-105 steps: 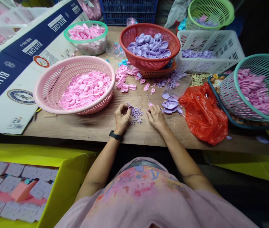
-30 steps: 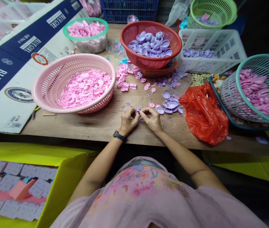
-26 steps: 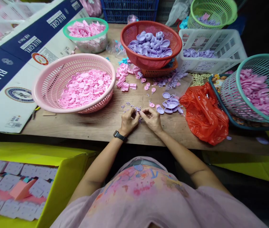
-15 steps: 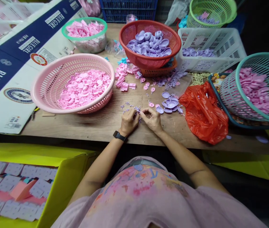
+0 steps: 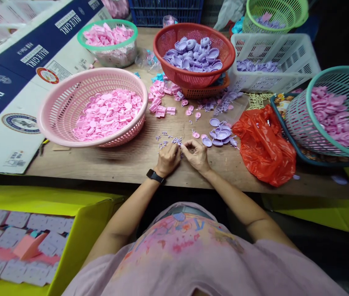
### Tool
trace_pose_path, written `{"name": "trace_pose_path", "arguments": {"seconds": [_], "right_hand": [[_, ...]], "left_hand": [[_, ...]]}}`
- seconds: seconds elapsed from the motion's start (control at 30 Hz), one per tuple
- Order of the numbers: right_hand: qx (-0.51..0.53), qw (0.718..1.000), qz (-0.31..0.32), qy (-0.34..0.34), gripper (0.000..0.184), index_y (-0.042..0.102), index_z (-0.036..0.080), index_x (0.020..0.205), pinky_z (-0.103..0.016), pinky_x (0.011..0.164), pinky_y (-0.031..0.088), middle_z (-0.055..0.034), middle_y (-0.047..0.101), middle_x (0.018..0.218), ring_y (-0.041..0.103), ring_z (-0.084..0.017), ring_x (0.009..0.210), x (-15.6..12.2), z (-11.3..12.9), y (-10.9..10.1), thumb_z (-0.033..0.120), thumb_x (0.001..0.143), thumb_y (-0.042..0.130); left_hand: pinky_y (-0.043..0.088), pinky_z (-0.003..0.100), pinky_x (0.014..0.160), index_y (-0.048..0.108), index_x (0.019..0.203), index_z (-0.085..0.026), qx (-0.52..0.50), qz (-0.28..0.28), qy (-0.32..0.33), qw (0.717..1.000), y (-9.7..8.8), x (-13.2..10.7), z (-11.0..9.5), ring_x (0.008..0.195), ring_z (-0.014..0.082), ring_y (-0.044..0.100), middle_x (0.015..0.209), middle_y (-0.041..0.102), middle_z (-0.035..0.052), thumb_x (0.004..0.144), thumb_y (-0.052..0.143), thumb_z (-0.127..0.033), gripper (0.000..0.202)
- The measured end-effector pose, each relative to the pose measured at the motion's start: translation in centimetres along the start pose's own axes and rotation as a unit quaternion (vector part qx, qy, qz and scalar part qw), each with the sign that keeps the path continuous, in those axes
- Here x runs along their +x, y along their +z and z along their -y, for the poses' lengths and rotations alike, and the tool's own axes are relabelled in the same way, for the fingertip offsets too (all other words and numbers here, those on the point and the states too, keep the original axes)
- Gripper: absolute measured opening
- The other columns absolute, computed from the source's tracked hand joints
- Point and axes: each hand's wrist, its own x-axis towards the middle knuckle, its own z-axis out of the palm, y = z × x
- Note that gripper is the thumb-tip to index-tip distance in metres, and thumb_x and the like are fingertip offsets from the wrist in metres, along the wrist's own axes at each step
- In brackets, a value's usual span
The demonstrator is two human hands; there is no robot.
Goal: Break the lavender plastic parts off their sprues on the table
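My left hand [image 5: 167, 159], with a black watch on its wrist, is closed low over the table, fingers curled inward. Close beside it my right hand [image 5: 196, 155] is pinched, thumb and forefinger meeting near the left fingertips. Whatever sits between the fingertips is too small to name. Around the left hand lie small purple plastic pieces [image 5: 163, 143], some right behind the fingers. Purple oval dish-like pieces [image 5: 223, 133] are heaped just beyond my right hand, with a few pink round pieces [image 5: 195, 135] near them.
A pink basket [image 5: 54, 117] of pink parts stands left, a red basket [image 5: 189, 78] of purple parts behind. At right are a red plastic bag [image 5: 263, 148] and a teal basket [image 5: 297, 119]. A printed carton [image 5: 17, 107] leans left; a yellow-green box [image 5: 91, 234] sits below.
Both hands stay together in nearly the same place. The left fingers have shifted slightly, and more of the small purple pieces show behind them. The view has shifted a little.
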Motion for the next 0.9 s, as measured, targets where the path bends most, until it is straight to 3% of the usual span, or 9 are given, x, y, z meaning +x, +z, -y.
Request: {"name": "trace_pose_path", "arguments": {"seconds": [0.2,0.43,0.57,0.7,0.8,0.9], "right_hand": [[-0.005,1.000,0.010,-0.004,0.019,0.063,0.022,0.078,-0.029,0.068,0.055,-0.0013,0.069,0.074,0.065,-0.016,0.067,0.1,-0.1,0.0,0.037,0.089,0.063],[0.003,1.000,0.016,-0.011,0.017,0.063,0.021,0.078,-0.027,0.067,0.054,-0.0009,0.068,0.075,0.064,-0.014,0.067,0.6,-0.1,-0.2,0.034,0.089,0.063],[-0.016,0.999,0.019,-0.034,0.016,0.062,0.021,0.078,-0.026,0.065,0.050,-0.0002,0.066,0.074,0.062,-0.014,0.065,0.5,-0.1,-0.2,0.031,0.090,0.061],[-0.047,0.997,0.013,-0.065,0.015,0.062,0.021,0.081,-0.027,0.070,0.050,-0.0006,0.067,0.077,0.063,-0.014,0.069,0.4,-0.5,-0.2,0.031,0.092,0.058],[-0.047,0.997,0.015,-0.065,0.016,0.062,0.021,0.083,-0.027,0.072,0.051,-0.0014,0.068,0.080,0.064,-0.014,0.071,0.8,-0.6,-0.9,0.032,0.093,0.057],[-0.070,0.996,0.003,-0.060,0.015,0.062,0.022,0.083,-0.027,0.073,0.051,-0.0015,0.069,0.081,0.064,-0.015,0.072,1.2,-0.3,-2.6,0.032,0.093,0.057]], "left_hand": [[0.041,0.030,0.062,0.056,0.078,-0.022,0.036,-0.024,0.039,0.998,0.0,-0.1,0.1,0.062,0.0166,0.058,0.067,0.059,0.0031,0.096,0.048,-0.022,0.020],[0.045,0.030,0.065,0.061,0.089,-0.020,0.026,-0.004,0.050,0.998,0.1,-0.1,0.5,0.068,0.0179,0.062,0.074,0.063,0.0056,0.097,0.048,-0.023,0.016],[0.046,0.029,0.066,0.062,0.097,-0.018,0.016,-0.004,0.074,0.997,0.1,-0.1,0.7,0.070,0.0182,0.064,0.077,0.066,0.0066,0.097,0.048,-0.021,0.014],[0.046,0.028,0.066,0.062,0.094,-0.017,0.035,-0.025,0.104,0.994,0.1,0.1,0.5,0.069,0.0175,0.064,0.076,0.066,0.0061,0.097,0.048,-0.019,0.014],[0.048,0.028,0.068,0.062,0.094,-0.018,0.037,-0.018,0.091,0.995,0.2,0.3,0.1,0.067,0.0160,0.063,0.075,0.066,0.0044,0.097,0.051,-0.022,0.013],[0.050,0.028,0.072,0.064,0.105,-0.018,0.016,0.011,0.066,0.998,0.1,0.4,-0.2,0.069,0.0155,0.064,0.081,0.068,0.0048,0.094,0.059,-0.033,0.019]]}}
